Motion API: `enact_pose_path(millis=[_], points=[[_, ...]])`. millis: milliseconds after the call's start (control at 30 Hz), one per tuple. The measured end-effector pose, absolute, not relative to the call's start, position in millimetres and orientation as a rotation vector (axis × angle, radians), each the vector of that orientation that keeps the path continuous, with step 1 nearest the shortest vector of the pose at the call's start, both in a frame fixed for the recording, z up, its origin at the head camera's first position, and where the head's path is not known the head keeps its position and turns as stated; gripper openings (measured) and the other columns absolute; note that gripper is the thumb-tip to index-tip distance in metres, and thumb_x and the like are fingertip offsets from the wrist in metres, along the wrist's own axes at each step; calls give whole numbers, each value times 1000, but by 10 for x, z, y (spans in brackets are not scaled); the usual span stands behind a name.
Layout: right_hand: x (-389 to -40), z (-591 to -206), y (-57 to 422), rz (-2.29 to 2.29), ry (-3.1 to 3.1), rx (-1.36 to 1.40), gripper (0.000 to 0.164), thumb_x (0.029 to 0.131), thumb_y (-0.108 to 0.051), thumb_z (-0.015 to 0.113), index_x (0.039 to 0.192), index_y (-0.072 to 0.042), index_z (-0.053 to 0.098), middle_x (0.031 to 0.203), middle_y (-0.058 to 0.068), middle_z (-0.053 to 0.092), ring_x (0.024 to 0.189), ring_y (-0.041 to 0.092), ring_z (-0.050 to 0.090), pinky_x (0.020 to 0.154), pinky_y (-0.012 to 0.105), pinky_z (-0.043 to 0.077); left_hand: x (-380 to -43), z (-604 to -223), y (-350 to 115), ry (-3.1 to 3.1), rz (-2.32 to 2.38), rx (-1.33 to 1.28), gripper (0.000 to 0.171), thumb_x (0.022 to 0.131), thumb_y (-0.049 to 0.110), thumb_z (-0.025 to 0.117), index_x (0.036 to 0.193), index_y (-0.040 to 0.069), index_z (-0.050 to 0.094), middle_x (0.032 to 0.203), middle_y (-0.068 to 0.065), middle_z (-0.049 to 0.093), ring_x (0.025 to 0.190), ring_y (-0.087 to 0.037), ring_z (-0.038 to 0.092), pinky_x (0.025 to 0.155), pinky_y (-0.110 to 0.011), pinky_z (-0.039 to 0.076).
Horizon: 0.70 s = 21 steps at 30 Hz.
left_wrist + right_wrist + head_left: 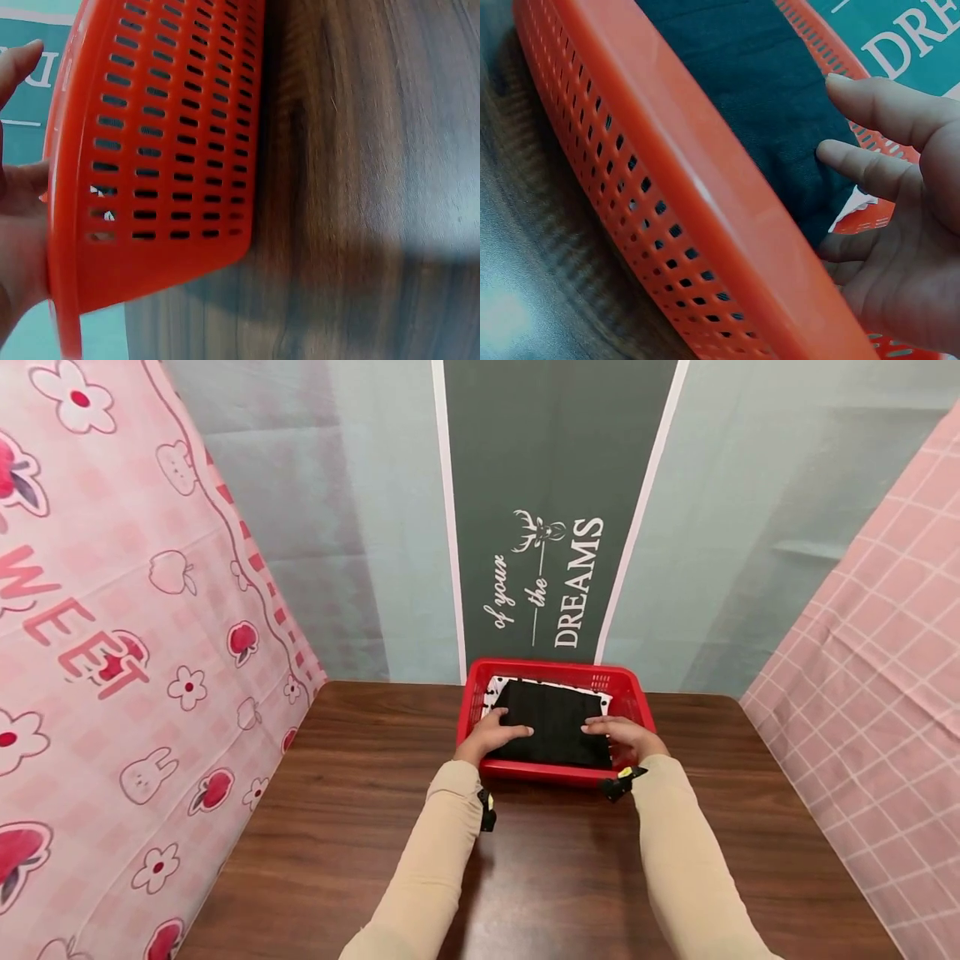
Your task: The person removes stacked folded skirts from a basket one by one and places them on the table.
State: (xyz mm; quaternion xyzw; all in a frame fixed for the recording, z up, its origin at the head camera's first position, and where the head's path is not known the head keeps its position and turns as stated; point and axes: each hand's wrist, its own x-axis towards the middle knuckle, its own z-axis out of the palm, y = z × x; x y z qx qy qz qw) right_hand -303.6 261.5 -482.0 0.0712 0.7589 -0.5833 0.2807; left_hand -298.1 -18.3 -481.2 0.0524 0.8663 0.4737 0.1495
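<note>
A folded black cloth lies in a red plastic basket, on top of a white cloth with black spots. My left hand reaches over the rim at the cloth's left side, its thumb stretched across the black fabric. On the opposite side, my right hand has its extended fingers at the cloth's right edge. In the right wrist view, spread fingertips meet the black fabric. The basket wall hides part of the left hand in the left wrist view.
The basket stands at the back edge of a brown wooden table. Behind it hangs a grey-green curtain with white lettering. Pink patterned cloths flank the table on both sides. A small black wrist camera is on each sleeve.
</note>
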Motion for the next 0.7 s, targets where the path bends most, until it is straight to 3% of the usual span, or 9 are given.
enact_pose_path(millis=[100,233,467,700], points=[[-3036,-4819,2618,-1570,2052,195,61,91,-27,56,142,-1,33,132,24,32,97,34,44,78,46,48,-2995,-4830,-158,2480,1389,100,86,77,43,70,143,2,32,140,-17,38,128,-31,34,100,-43,34],[-3027,-4827,2647,-1629,2021,226,60,92,-26,56,142,-2,34,114,17,38,81,26,42,69,39,47,-3022,-4833,-161,2421,1436,62,87,77,42,69,143,2,30,141,-17,36,128,-31,33,101,-43,32],[-3066,-4885,2643,-1804,1855,320,58,92,-34,57,138,-5,36,118,12,42,101,28,42,79,40,48,-3036,-4821,-166,2382,1364,130,85,78,48,66,144,5,32,142,-15,35,128,-31,32,102,-45,31],[-3069,-4970,2628,-1969,1643,348,58,93,-28,56,143,-8,34,122,8,46,102,24,49,86,42,47,-3017,-4827,-169,2313,1375,115,87,77,47,68,143,4,32,142,-15,35,127,-30,32,102,-44,30]])
